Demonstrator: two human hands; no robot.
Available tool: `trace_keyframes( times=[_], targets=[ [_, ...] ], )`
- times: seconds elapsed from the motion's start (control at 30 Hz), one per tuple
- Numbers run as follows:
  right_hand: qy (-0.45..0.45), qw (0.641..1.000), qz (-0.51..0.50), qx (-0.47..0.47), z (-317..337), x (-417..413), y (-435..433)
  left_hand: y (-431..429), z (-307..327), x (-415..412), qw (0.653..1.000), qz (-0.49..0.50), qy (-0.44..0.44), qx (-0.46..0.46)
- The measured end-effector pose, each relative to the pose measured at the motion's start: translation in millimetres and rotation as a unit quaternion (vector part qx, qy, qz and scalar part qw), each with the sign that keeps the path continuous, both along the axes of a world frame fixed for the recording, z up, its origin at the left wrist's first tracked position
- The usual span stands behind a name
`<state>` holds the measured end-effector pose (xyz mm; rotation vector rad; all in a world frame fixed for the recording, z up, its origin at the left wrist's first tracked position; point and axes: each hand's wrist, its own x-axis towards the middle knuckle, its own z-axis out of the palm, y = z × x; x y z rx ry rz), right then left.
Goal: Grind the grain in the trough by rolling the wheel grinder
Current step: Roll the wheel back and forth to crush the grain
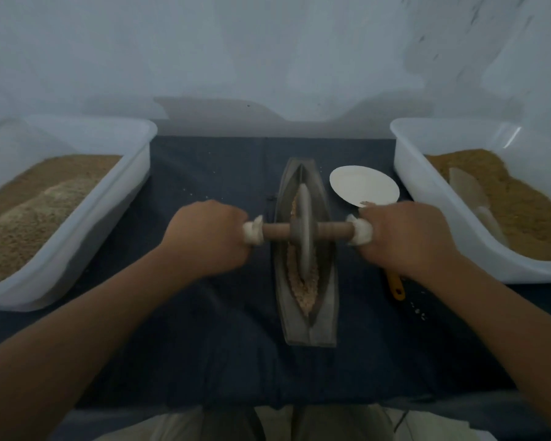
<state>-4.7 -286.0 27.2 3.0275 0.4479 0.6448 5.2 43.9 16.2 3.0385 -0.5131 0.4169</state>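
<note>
While the wheel grinder (305, 230) stands mid-trough (299, 332) on the grain (306, 294), left hand (204, 237) and right hand (407, 237) flank the trough, fingers (239, 214) clenched round the wrapped axle ends. Grinding looks under way; next likely calls for an even, two-handed roll toward the trough's near end, where the grain looks coarse.

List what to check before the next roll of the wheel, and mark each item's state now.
1. Left hand grips its end of the axle: ok.
2. Right hand grips the other end: ok.
3. Wheel sits in the groove of the trough: ok.
4. Grain lies along the wheel's path: ok.
5. Plate clear of the right hand: cannot tell, they overlap in view.
6. Yellow-handled tool apart from the trough: ok.
</note>
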Motion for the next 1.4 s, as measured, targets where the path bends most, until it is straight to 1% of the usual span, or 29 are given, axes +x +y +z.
trace_keyframes(
  times=[0.13,0.23,0.27,0.37,0.4,0.47,0.53,0.6,0.67,0.7,0.8,0.9,0.93,0.97,1.03,1.07,1.17,1.2,1.27,1.3,1.4],
  targets=[
    [-0.037,0.998,-0.04,-0.025,17,59,17,-23,21,66,0.995,0.067,0.062,-0.032],
    [0.033,0.995,-0.073,-0.053,30,74,23,-29,30,78,0.992,0.07,0.101,-0.026],
    [0.047,0.996,-0.067,-0.047,28,71,23,-26,30,70,0.993,0.067,0.098,-0.016],
    [0.083,0.995,-0.061,-0.014,16,31,9,-12,23,25,0.998,0.012,0.068,0.002],
    [0.08,0.995,-0.059,-0.003,6,15,5,-6,20,8,0.998,-0.012,0.054,0.008],
    [0.04,0.998,-0.045,0.02,-3,-12,1,2,15,-12,0.998,-0.043,0.035,0.009],
    [0.023,0.999,-0.032,0.021,-6,-11,-1,3,12,-8,0.998,-0.032,0.051,0.014],
    [0.016,0.999,-0.043,0.001,0,10,5,-5,14,13,0.998,0.003,0.07,0.007],
    [-0.014,0.999,-0.046,-0.007,4,44,11,-16,17,45,0.997,0.049,0.053,-0.004],
    [-0.011,0.999,-0.042,0.001,8,58,15,-21,19,60,0.997,0.068,0.04,-0.01],
    [0.056,0.997,-0.06,-0.008,18,74,21,-32,30,75,0.997,0.079,0.028,-0.003],
    [0.112,0.989,-0.087,-0.038,21,52,19,-22,30,47,0.998,0.041,0.054,0.01],
    [0.125,0.989,-0.076,-0.036,19,36,14,-15,26,30,0.998,0.025,0.056,0.019],
    [0.111,0.992,-0.048,-0.022,16,16,9,-7,21,12,0.998,0.007,0.049,0.024],
    [0.049,0.998,0.017,0.023,12,-20,1,3,16,-15,1.0,-0.014,0.027,0.007],
    [0.03,0.999,0.032,0.031,10,-26,-3,5,14,-19,1.0,-0.016,0.017,-0.001],
    [0.06,0.998,-0.011,-0.005,12,-5,3,-4,13,3,1.0,0.012,0.024,0.008],
    [0.048,0.998,-0.029,-0.024,11,12,7,-10,14,17,0.999,0.032,0.031,0.005],
    [0.005,0.998,-0.049,-0.031,13,46,16,-20,18,49,0.996,0.074,0.04,-0.013],
    [0.008,0.997,-0.063,-0.033,16,62,20,-23,21,62,0.995,0.088,0.047,-0.022],
    [0.059,0.99,-0.107,-0.07,31,79,31,-28,24,71,0.992,0.102,0.069,-0.039]
  ],
)
